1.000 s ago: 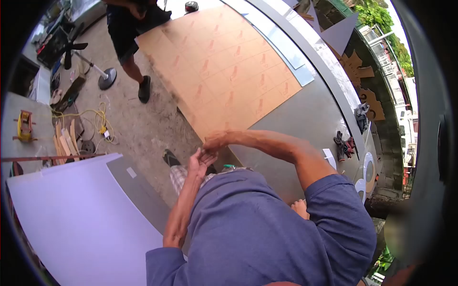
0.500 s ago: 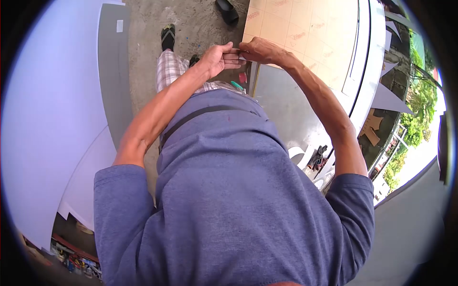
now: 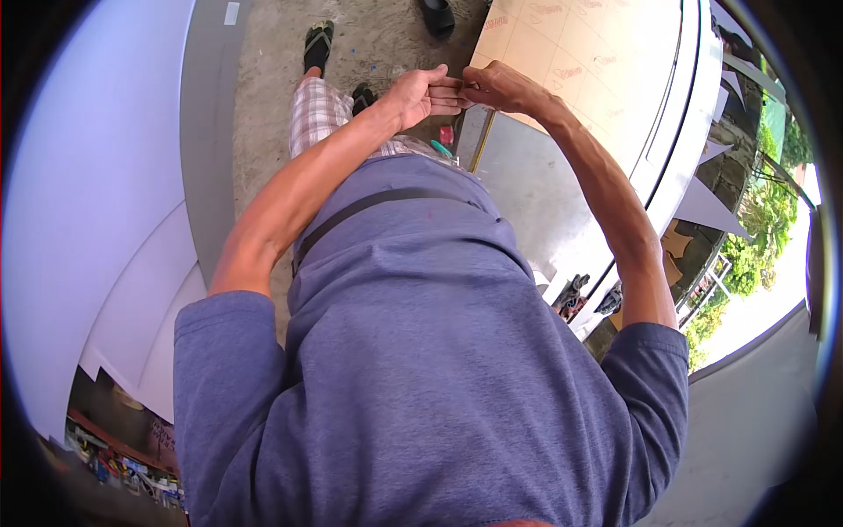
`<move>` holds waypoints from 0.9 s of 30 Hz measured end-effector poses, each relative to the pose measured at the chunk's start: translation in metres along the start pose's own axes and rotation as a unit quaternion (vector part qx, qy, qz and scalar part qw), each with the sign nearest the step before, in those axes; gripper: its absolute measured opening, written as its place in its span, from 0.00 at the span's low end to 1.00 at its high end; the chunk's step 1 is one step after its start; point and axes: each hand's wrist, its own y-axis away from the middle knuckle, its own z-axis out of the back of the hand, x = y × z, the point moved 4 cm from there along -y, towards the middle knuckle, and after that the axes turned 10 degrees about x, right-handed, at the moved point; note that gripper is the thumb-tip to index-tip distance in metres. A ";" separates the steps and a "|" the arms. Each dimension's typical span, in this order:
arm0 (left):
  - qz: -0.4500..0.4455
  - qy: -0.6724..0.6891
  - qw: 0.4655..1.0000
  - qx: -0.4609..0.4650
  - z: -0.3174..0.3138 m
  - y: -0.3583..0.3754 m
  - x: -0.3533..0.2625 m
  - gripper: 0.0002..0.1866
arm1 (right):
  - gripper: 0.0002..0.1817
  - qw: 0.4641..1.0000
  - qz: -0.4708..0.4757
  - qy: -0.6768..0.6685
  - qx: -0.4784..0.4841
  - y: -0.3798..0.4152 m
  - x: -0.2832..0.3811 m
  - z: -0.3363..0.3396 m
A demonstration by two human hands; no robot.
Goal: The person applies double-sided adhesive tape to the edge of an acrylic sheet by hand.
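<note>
My left hand (image 3: 426, 97) is held out past my waist, palm turned up. Its fingers are stretched toward my right hand and its thumb stands apart. Meeting those fingertips, my right hand (image 3: 502, 88) has its fingers curled in a pinch. Whatever is in that pinch, if anything, is hidden by the fingers. Both hands hover near the left edge of a tan printed sheet (image 3: 562, 57), which lies on a grey metal surface (image 3: 536, 167).
Large pale panels (image 3: 88, 193) stand at my left beside a grey strip (image 3: 206, 132). On the concrete floor (image 3: 263, 105) lies a black shoe (image 3: 436, 18). A green object (image 3: 441, 148) and a red one (image 3: 447, 134) are near my waist. Pointed grey cut pieces (image 3: 711, 211) are at the right.
The view has shifted, so the hands and sheet appear farther right. The hands remain together at the fingertips. A small pale bit seen between them earlier is now hard to make out.
</note>
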 end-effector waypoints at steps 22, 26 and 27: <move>-0.001 0.002 1.000 0.012 0.000 0.006 0.000 0.29 | 0.13 0.949 0.003 -0.034 -0.314 0.041 0.026 -0.043; 0.003 0.020 1.000 -0.002 0.002 0.006 0.001 0.29 | 0.13 0.921 -0.009 0.020 -0.390 0.036 0.037 -0.055; 0.002 0.023 1.000 -0.004 0.002 0.007 0.002 0.29 | 0.12 0.922 -0.007 0.031 -0.386 0.035 0.039 -0.056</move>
